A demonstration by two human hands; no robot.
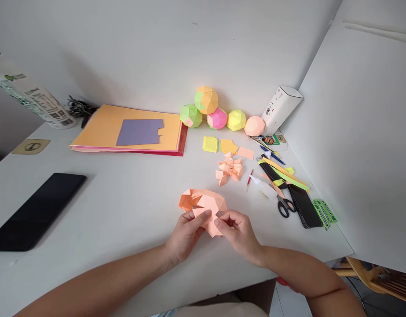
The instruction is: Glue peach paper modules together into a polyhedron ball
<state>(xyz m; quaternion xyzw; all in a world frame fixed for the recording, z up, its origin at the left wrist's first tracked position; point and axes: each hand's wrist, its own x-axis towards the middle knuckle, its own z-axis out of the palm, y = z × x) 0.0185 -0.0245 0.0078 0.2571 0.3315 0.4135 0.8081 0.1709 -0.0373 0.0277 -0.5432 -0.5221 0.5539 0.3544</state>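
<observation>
Forearms (117, 277) over white desk (123, 193). Left hand (185, 233) and right hand (239, 232) both pinch near side of hollow peach folded-paper polyhedron (210, 200), between them. Beyond: loose peach folded units (229, 168); farther, coloured paper balls (236, 121) by wall (140, 48).

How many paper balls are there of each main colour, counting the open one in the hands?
Green ball: 1
Orange ball: 1
Pink ball: 1
Yellow ball: 1
Peach: 2, the closed ball and the open ball between left hand and right hand
Total: 6
</observation>
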